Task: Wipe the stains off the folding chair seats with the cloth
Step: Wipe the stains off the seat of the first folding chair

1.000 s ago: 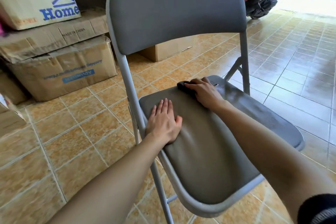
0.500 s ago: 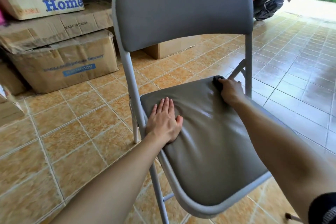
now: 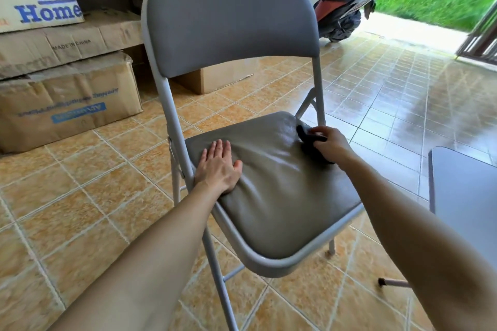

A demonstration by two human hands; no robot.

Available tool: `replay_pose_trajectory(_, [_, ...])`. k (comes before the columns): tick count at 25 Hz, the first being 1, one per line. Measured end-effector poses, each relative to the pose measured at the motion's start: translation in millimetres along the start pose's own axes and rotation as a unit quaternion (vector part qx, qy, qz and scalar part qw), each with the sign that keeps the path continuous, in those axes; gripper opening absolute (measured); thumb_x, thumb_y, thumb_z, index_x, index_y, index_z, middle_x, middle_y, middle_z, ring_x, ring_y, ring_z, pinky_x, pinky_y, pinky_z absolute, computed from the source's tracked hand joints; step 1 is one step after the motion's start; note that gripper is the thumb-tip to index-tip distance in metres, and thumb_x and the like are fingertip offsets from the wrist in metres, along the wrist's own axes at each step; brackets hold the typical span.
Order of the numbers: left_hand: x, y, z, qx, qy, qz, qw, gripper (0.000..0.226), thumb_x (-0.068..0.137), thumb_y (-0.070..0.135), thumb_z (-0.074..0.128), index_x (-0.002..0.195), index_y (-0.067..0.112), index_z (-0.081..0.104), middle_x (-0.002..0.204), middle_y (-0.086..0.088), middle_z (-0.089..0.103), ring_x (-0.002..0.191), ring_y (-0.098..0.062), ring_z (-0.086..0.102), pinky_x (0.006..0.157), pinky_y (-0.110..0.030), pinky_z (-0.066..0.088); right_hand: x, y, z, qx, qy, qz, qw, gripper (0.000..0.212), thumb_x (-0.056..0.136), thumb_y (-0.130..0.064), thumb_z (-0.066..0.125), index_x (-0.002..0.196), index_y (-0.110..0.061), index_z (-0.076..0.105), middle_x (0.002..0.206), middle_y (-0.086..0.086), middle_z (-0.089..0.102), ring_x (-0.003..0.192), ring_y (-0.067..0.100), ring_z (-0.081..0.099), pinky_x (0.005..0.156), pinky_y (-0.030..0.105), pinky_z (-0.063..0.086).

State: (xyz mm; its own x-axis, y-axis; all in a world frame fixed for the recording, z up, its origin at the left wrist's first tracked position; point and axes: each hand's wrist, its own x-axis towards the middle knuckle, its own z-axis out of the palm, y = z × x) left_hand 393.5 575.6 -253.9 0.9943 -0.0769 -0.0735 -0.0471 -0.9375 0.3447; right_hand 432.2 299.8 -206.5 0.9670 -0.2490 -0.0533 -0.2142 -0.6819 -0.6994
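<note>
Tiled floor (image 3: 80,196) (glossy) bears chair (image 3: 269,196), boxes (image 3: 67,105).

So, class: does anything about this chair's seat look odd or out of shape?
Yes. The seat cushion is wrinkled: creases fan out from the left hand pressing flat near its back left corner. The right hand holds the dark cloth at the right edge.
</note>
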Motion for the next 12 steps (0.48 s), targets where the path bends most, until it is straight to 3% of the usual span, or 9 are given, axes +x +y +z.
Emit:
replay_pose_trajectory(3, [-3.8, 2.1, -14.8, -0.061, -0.024, 0.012, 0.998, 0.064, 0.099, 0.037, 0.025, 0.155, 0.017, 0.001, 0.164, -0.004, -0.003, 0.152, -0.017, -0.004, 0.122, -0.039, -0.006, -30.5, -5.4, -7.2, 0.242, 0.0, 0.046, 0.969, 0.027, 0.082, -0.009, 0.06, 0.108, -0.011, 0.058, 0.096, 0.014, 0.064, 0.072, 0.022, 0.066, 0.051, 0.024, 0.053])
replay_pose_trajectory(6, [-10.3, 20.2, -42.4, -0.154, -0.032, 0.008, 0.988, 0.06, 0.1, 0.039, 0.034, 0.152, 0.012, 0.023, 0.162, -0.006, 0.018, 0.151, -0.02, 0.012, 0.122, -0.038, 0.01, -63.8, -25.5, -20.4, 0.434, -0.073, 0.095, 0.893, 0.013, 0.093, -0.013, 0.052, 0.097, -0.003, 0.057, 0.074, 0.015, 0.057, 0.045, 0.017, 0.06, 0.039, 0.021, 0.043])
replay_pose_trajectory(8, [-27.7, 55.0, -78.4, -0.298, -0.046, -0.017, 0.953, 0.046, 0.098, 0.041, 0.043, 0.131, 0.012, 0.055, 0.134, -0.01, 0.053, 0.13, -0.022, 0.045, 0.105, -0.031, 0.033, -88.2, -47.6, -42.6, 0.512, -0.145, 0.154, 0.832, 0.018, 0.095, -0.022, 0.048, 0.098, -0.008, 0.059, 0.071, 0.012, 0.062, 0.048, 0.017, 0.063, 0.039, 0.02, 0.045])
replay_pose_trajectory(10, [-53.7, 97.2, -128.0, -0.425, -0.09, -0.039, 0.9, 0.038, 0.096, 0.043, 0.049, 0.108, 0.012, 0.065, 0.104, -0.005, 0.058, 0.102, -0.017, 0.051, 0.081, -0.027, 0.037, -111.4, -73.9, -72.5, 0.57, -0.19, 0.196, 0.775, 0.02, 0.088, -0.027, 0.055, 0.098, -0.011, 0.062, 0.075, 0.008, 0.07, 0.06, 0.018, 0.069, 0.041, 0.022, 0.049])
replay_pose_trajectory(12, [-78.4, 134.8, -183.9, -0.477, -0.13, -0.05, 0.868, 0.045, 0.092, 0.046, 0.054, 0.108, 0.006, 0.069, 0.102, -0.002, 0.061, 0.098, -0.015, 0.052, 0.077, -0.025, 0.036, -136.1, -107.0, -110.7, 0.598, -0.209, 0.218, 0.743, 0.03, 0.079, -0.029, 0.063, 0.102, -0.011, 0.064, 0.083, 0.009, 0.073, 0.068, 0.02, 0.071, 0.043, 0.024, 0.053])
